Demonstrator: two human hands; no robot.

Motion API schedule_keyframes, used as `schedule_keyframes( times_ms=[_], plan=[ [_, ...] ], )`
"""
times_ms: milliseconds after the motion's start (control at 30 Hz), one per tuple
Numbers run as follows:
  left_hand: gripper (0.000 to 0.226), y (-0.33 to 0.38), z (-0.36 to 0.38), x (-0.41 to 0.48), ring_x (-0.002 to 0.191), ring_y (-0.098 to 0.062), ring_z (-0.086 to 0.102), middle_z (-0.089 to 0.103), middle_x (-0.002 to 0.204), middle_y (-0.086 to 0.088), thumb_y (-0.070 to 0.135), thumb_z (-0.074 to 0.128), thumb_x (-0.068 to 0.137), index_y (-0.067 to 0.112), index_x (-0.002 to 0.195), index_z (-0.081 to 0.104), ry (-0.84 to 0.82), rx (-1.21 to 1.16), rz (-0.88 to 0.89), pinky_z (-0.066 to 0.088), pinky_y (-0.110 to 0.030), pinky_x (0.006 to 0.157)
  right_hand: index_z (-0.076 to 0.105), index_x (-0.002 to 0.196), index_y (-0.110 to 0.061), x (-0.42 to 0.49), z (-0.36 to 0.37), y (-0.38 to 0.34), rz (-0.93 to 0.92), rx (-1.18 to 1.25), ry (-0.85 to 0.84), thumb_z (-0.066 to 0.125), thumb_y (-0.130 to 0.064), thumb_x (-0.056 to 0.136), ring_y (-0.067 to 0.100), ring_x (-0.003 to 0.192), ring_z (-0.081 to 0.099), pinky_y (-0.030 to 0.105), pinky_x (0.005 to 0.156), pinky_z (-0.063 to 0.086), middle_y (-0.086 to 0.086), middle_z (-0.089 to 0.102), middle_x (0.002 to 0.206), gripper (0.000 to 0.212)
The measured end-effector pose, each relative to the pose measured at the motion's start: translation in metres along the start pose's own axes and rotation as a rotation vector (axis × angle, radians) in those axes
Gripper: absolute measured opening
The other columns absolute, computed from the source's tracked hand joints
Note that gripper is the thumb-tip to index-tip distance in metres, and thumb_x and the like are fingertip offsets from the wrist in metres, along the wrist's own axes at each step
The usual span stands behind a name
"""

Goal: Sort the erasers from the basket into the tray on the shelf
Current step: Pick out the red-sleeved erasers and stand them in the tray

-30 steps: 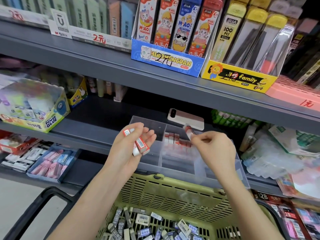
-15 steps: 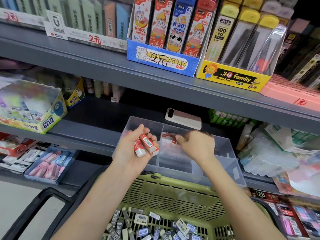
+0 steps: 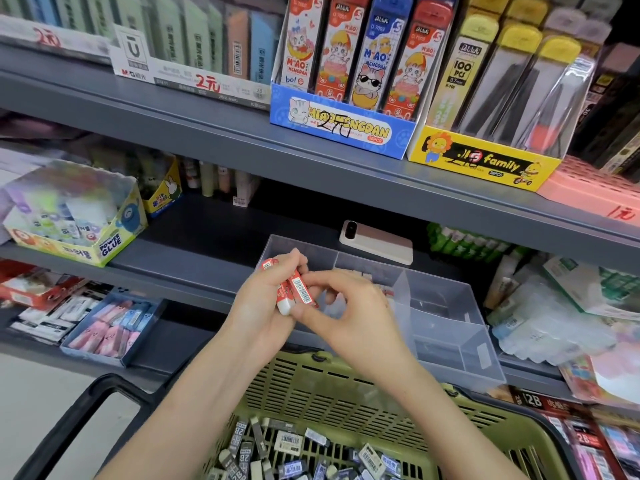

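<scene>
My left hand (image 3: 258, 303) grips a small bunch of red-sleeved white erasers (image 3: 294, 292) in front of the clear divided tray (image 3: 450, 306) on the middle shelf. My right hand (image 3: 349, 313) has come against them, and its thumb and forefinger pinch the barcoded eraser at the bunch's right side. More red erasers (image 3: 386, 289) lie in the tray's middle compartment, mostly hidden behind my right hand. Below, the green basket (image 3: 346, 386) holds several grey and white erasers (image 3: 287, 452).
A white phone (image 3: 375, 241) lies on the shelf behind the tray. A glue box (image 3: 76, 216) stands at the left, wrapped packs (image 3: 554, 317) at the right. The upper shelf (image 3: 242, 143) overhangs the tray. A tray of pink and blue erasers (image 3: 110, 327) sits lower left.
My right hand put an eraser down in the tray's middle compartment, then drew back left to the bunch in my left hand. My left hand stayed roughly in place.
</scene>
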State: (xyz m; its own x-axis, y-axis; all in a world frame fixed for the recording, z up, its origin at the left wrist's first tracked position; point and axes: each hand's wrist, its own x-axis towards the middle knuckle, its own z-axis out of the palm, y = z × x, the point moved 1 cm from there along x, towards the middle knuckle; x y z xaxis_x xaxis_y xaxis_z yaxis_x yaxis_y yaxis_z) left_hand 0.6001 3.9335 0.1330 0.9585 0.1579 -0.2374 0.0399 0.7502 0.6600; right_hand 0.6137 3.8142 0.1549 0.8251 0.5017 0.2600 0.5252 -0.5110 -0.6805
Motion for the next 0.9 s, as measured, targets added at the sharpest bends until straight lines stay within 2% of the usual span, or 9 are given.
schedule_keyframes(
  times_ms=[100,200,300,400,500,633,733,800,900],
  plan=[
    [0.029,0.004,0.001,-0.004,0.077,-0.024,0.070,0.069,0.082,-0.010,0.026,0.058,0.077,0.004,0.094,0.065,-0.063,0.087,0.046,0.057,-0.029,0.063,0.062,0.100,-0.028,0.007,0.001,-0.002,0.125,0.183,-0.027,0.063,-0.015,0.080,0.005,0.063,0.050,0.025,0.063,0.046,-0.008,0.060,0.073,0.025],
    [0.029,0.004,0.003,-0.009,0.085,-0.016,0.071,0.073,0.093,-0.006,0.022,0.053,0.088,0.011,0.112,0.064,-0.111,0.183,0.081,0.056,-0.024,0.064,0.052,0.102,-0.029,0.011,0.004,-0.008,0.035,-0.042,-0.084,0.063,-0.015,0.073,0.007,0.065,0.051,0.019,0.058,0.042,-0.012,0.054,0.069,0.035],
    [0.030,0.005,0.002,-0.009,0.090,-0.014,0.070,0.073,0.099,-0.004,0.022,0.051,0.092,0.016,0.121,0.059,-0.109,0.171,0.057,0.057,-0.024,0.068,0.048,0.092,-0.036,0.019,0.000,-0.012,-0.039,-0.159,-0.123,0.062,-0.017,0.072,0.006,0.063,0.052,0.017,0.059,0.040,-0.014,0.054,0.065,0.031],
    [0.043,0.011,-0.004,-0.007,0.091,-0.018,0.068,0.069,0.105,-0.008,0.029,0.056,0.080,0.012,0.120,0.060,-0.071,0.154,0.078,0.057,-0.031,0.075,0.057,0.080,-0.029,0.031,-0.007,-0.006,0.083,0.091,-0.111,0.066,-0.017,0.079,0.009,0.061,0.059,0.026,0.065,0.049,-0.005,0.065,0.064,0.016],
    [0.038,0.019,-0.019,-0.004,0.094,-0.015,0.063,0.067,0.098,-0.002,0.033,0.059,0.074,0.017,0.107,0.066,0.037,0.203,0.180,0.051,-0.033,0.086,0.062,0.080,-0.018,0.044,-0.012,0.011,0.167,0.248,-0.007,0.069,-0.016,0.082,0.011,0.063,0.061,0.028,0.068,0.050,0.003,0.068,0.068,0.008],
    [0.029,0.026,-0.037,-0.003,0.084,-0.007,0.065,0.069,0.086,0.005,0.034,0.059,0.074,0.020,0.097,0.068,0.077,0.247,0.272,0.048,-0.027,0.078,0.058,0.088,-0.025,0.059,-0.005,0.038,0.187,0.099,0.032,0.066,-0.019,0.084,-0.003,0.066,0.055,0.019,0.067,0.042,-0.011,0.064,0.070,0.011],
    [0.025,0.023,-0.047,-0.002,0.080,-0.006,0.065,0.069,0.081,0.003,0.030,0.058,0.075,0.017,0.094,0.067,0.056,0.186,0.260,0.050,-0.027,0.079,0.056,0.105,-0.028,0.067,0.003,0.051,0.184,0.047,0.018,0.064,-0.017,0.084,0.007,0.077,0.056,0.023,0.073,0.042,-0.004,0.066,0.079,0.025],
    [0.024,0.020,-0.052,-0.002,0.078,-0.007,0.066,0.069,0.080,0.002,0.027,0.057,0.077,0.015,0.095,0.066,0.046,0.140,0.245,0.052,-0.025,0.077,0.061,0.102,-0.025,0.072,0.005,0.058,0.158,-0.103,-0.024,0.066,-0.017,0.082,0.016,0.087,0.056,0.027,0.082,0.042,-0.006,0.066,0.076,0.022],
    [0.025,0.018,-0.056,-0.003,0.077,-0.008,0.067,0.069,0.079,0.000,0.025,0.057,0.078,0.012,0.097,0.065,0.037,0.072,0.236,0.055,-0.021,0.070,0.065,0.092,-0.023,0.078,0.005,0.063,0.118,-0.400,-0.104,0.065,-0.027,0.082,0.017,0.096,0.052,0.029,0.090,0.036,-0.008,0.069,0.080,0.011]
  ],
)
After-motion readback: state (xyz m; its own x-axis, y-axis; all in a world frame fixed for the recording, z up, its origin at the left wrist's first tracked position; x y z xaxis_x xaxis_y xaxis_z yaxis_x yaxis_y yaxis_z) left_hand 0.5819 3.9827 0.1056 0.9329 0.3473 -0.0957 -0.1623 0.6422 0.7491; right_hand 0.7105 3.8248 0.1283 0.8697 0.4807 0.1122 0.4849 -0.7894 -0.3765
